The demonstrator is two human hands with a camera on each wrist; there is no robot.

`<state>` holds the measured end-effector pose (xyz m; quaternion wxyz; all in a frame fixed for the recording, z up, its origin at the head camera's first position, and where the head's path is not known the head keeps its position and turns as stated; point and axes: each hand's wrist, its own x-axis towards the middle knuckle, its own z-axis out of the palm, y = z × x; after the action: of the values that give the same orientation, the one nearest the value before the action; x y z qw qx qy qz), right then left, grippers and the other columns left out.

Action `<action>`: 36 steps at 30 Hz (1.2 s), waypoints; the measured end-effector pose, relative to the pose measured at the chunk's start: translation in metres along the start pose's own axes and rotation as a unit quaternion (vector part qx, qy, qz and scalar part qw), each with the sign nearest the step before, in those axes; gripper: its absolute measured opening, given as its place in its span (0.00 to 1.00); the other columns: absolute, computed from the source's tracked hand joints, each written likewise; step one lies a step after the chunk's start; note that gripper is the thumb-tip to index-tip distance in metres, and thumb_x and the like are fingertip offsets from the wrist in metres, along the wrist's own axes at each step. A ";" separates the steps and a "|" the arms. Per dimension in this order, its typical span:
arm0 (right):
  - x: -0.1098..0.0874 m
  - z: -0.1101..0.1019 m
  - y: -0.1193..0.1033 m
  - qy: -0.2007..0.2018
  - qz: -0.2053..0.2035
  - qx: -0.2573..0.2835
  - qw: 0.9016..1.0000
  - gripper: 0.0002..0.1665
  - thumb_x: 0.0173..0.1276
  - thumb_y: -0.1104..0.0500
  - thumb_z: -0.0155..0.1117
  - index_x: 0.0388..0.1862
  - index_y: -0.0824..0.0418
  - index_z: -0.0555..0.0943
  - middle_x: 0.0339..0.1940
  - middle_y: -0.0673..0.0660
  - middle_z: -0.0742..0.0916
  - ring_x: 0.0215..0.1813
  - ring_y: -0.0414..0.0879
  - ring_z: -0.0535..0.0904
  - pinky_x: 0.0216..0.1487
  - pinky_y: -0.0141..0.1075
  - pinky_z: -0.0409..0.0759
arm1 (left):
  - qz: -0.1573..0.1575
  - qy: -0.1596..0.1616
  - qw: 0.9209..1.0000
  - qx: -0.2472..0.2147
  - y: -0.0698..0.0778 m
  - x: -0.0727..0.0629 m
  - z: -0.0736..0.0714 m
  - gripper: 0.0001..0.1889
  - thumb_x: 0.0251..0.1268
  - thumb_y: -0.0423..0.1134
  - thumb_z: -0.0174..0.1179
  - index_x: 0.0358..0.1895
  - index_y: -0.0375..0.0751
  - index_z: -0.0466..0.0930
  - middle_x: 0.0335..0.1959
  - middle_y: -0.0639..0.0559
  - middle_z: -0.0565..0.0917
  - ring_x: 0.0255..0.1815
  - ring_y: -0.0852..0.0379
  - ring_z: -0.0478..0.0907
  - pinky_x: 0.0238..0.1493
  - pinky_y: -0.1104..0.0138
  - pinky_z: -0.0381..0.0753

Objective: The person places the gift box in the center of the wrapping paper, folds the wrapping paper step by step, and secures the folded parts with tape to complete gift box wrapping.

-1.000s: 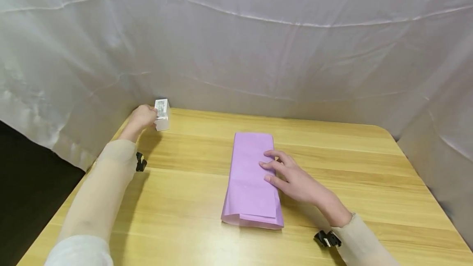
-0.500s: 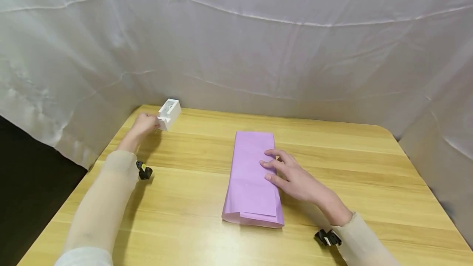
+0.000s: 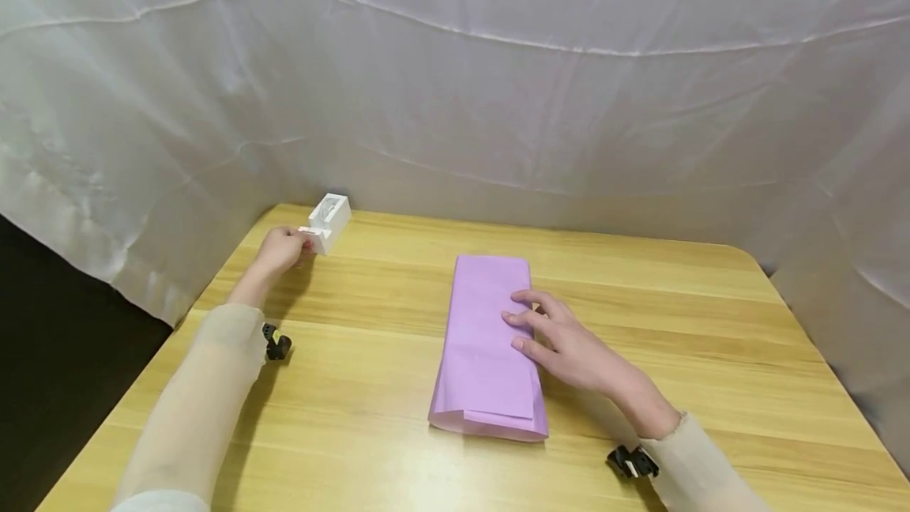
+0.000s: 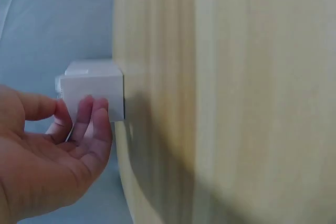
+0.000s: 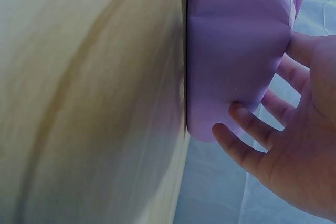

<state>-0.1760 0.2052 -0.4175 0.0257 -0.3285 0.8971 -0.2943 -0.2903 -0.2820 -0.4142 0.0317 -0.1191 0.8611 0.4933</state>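
Observation:
A white tape dispenser (image 3: 332, 216) with a clear roll inside stands at the table's far left corner. My left hand (image 3: 280, 249) is at its near end. In the left wrist view, the left hand (image 4: 58, 145) has thumb and index fingertip pinched together beside the dispenser's toothed edge, on the clear tape's end; the other fingers curl in front of the dispenser (image 4: 94, 87). A folded purple paper (image 3: 486, 338) lies mid-table, its near end gaping like a flat tube. My right hand (image 3: 569, 342) rests spread fingers on its right side, also seen on the paper (image 5: 231, 72) in the right wrist view.
The wooden table (image 3: 341, 401) has a grey-white curtain (image 3: 455, 101) along its back and sides. A black camera mount (image 3: 277, 344) sits at the left cuff, another black mount (image 3: 633, 462) at the right cuff.
The tape dispenser has turned and shifted slightly right. My left hand has moved from its side to its near end, then slightly toward me. The right hand and purple paper have stayed put.

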 end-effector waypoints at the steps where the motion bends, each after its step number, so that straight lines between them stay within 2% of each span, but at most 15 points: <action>1: 0.000 0.000 0.000 -0.001 0.000 0.000 1.000 0.24 0.81 0.50 0.61 0.70 0.57 0.80 0.80 0.57 0.67 0.78 0.61 0.62 0.72 0.61 0.70 | -0.004 0.001 1.000 -0.003 -0.001 0.000 0.000 0.13 0.78 0.34 0.45 0.51 0.25 0.72 0.50 0.35 0.78 0.41 0.54 0.76 0.39 0.67 0.81; 4: 0.001 0.001 0.000 -0.001 0.002 0.001 1.000 0.24 0.81 0.49 0.60 0.70 0.57 0.80 0.80 0.56 0.67 0.78 0.61 0.63 0.72 0.61 0.70 | -0.013 -0.014 1.000 -0.021 -0.002 0.000 -0.003 0.11 0.76 0.33 0.48 0.50 0.27 0.73 0.45 0.42 0.80 0.40 0.57 0.76 0.40 0.67 0.81; 6: 0.001 0.002 0.000 0.002 -0.001 0.000 1.000 0.24 0.81 0.49 0.60 0.70 0.57 0.80 0.80 0.57 0.67 0.78 0.62 0.63 0.71 0.61 0.70 | -0.018 -0.038 0.998 -0.043 -0.002 0.001 -0.006 0.12 0.77 0.34 0.48 0.52 0.27 0.74 0.40 0.50 0.83 0.38 0.61 0.78 0.41 0.68 0.81; 9: 0.000 0.001 0.001 0.003 -0.002 0.001 1.000 0.24 0.80 0.50 0.61 0.69 0.58 0.80 0.79 0.59 0.68 0.78 0.63 0.63 0.71 0.62 0.70 | -0.025 -0.077 0.992 -0.093 -0.002 0.001 -0.010 0.18 0.80 0.35 0.42 0.58 0.24 0.74 0.34 0.59 0.86 0.36 0.65 0.83 0.41 0.70 0.82; 12: 0.000 0.001 0.000 0.000 0.000 0.000 1.000 0.24 0.81 0.50 0.60 0.70 0.58 0.80 0.80 0.58 0.67 0.78 0.62 0.63 0.71 0.61 0.70 | -0.029 -0.102 0.987 -0.122 -0.002 0.000 -0.015 0.25 0.81 0.36 0.32 0.66 0.21 0.69 0.36 0.59 0.88 0.38 0.65 0.87 0.44 0.69 0.83; 14: 0.000 0.000 0.000 -0.001 0.000 0.000 1.000 0.24 0.81 0.49 0.60 0.70 0.58 0.80 0.80 0.58 0.67 0.78 0.61 0.63 0.71 0.61 0.70 | -0.023 -0.107 0.987 -0.116 -0.002 -0.002 -0.016 0.28 0.79 0.37 0.30 0.68 0.20 0.67 0.44 0.54 0.90 0.42 0.65 0.87 0.48 0.66 0.83; 16: 0.000 0.000 0.000 0.000 -0.003 -0.002 1.000 0.24 0.81 0.50 0.60 0.70 0.58 0.80 0.80 0.58 0.67 0.78 0.62 0.63 0.71 0.61 0.70 | -0.009 -0.112 0.988 -0.103 -0.003 -0.002 -0.015 0.28 0.81 0.39 0.30 0.70 0.20 0.65 0.55 0.44 0.87 0.47 0.65 0.85 0.53 0.64 0.81; 18: -0.001 -0.001 0.000 0.005 -0.007 -0.003 1.000 0.24 0.81 0.50 0.60 0.70 0.58 0.80 0.79 0.59 0.67 0.78 0.63 0.63 0.71 0.62 0.70 | 0.006 -0.118 0.989 -0.090 -0.004 -0.003 -0.015 0.28 0.82 0.39 0.31 0.71 0.20 0.64 0.66 0.36 0.80 0.51 0.64 0.82 0.56 0.63 0.80; 20: -0.001 -0.001 0.000 0.008 -0.010 -0.004 1.000 0.24 0.81 0.51 0.60 0.70 0.59 0.80 0.79 0.60 0.67 0.78 0.64 0.63 0.71 0.63 0.70 | 0.017 -0.118 0.990 -0.073 -0.006 -0.004 -0.014 0.26 0.83 0.40 0.35 0.70 0.21 0.65 0.70 0.32 0.75 0.52 0.64 0.79 0.55 0.63 0.79; 21: -0.001 -0.001 0.000 0.010 -0.012 -0.005 1.000 0.24 0.81 0.51 0.60 0.70 0.59 0.79 0.79 0.60 0.67 0.78 0.65 0.63 0.71 0.63 0.70 | 0.021 -0.116 0.991 -0.060 -0.006 -0.005 -0.014 0.24 0.83 0.39 0.37 0.68 0.22 0.67 0.70 0.31 0.74 0.51 0.63 0.78 0.54 0.64 0.79; 24: -0.001 -0.002 -0.001 0.010 -0.010 -0.004 1.000 0.24 0.82 0.51 0.59 0.70 0.58 0.79 0.80 0.60 0.67 0.78 0.65 0.62 0.71 0.64 0.68 | 0.027 -0.106 0.994 -0.010 -0.008 -0.008 -0.016 0.19 0.82 0.42 0.45 0.58 0.27 0.70 0.61 0.33 0.76 0.50 0.55 0.73 0.51 0.63 0.75; 27: -0.001 -0.003 0.000 0.006 -0.006 -0.003 1.000 0.24 0.81 0.51 0.59 0.70 0.58 0.79 0.80 0.59 0.67 0.79 0.64 0.61 0.72 0.64 0.68 | 0.043 -0.094 0.993 0.061 -0.011 -0.011 -0.019 0.19 0.83 0.45 0.47 0.52 0.26 0.71 0.56 0.31 0.75 0.53 0.44 0.71 0.53 0.57 0.71; 31: -0.002 -0.004 0.000 0.003 -0.001 -0.004 1.000 0.24 0.81 0.51 0.60 0.70 0.58 0.79 0.80 0.59 0.66 0.79 0.63 0.60 0.72 0.63 0.68 | 0.076 -0.092 0.983 0.142 -0.016 -0.011 -0.021 0.21 0.84 0.43 0.46 0.56 0.23 0.73 0.59 0.26 0.76 0.58 0.37 0.72 0.58 0.52 0.71; 33: -0.003 -0.003 0.000 0.004 0.000 -0.004 1.000 0.24 0.81 0.51 0.61 0.70 0.58 0.79 0.80 0.59 0.66 0.79 0.63 0.61 0.72 0.63 0.68 | 0.094 -0.089 0.977 0.168 -0.018 -0.008 -0.020 0.19 0.84 0.41 0.47 0.54 0.23 0.75 0.60 0.25 0.76 0.57 0.35 0.73 0.57 0.50 0.72; 36: -0.004 -0.003 0.000 0.003 0.000 -0.003 1.000 0.24 0.81 0.51 0.61 0.70 0.58 0.79 0.80 0.59 0.67 0.79 0.63 0.61 0.72 0.63 0.68 | 0.118 -0.079 0.970 0.198 -0.023 -0.002 -0.020 0.16 0.84 0.39 0.49 0.48 0.25 0.76 0.65 0.24 0.75 0.64 0.30 0.71 0.62 0.45 0.71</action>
<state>-0.1740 0.2089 -0.4158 0.0216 -0.3272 0.8984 -0.2923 -0.2816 -0.3097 -0.4234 0.0641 0.0319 0.9443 0.3211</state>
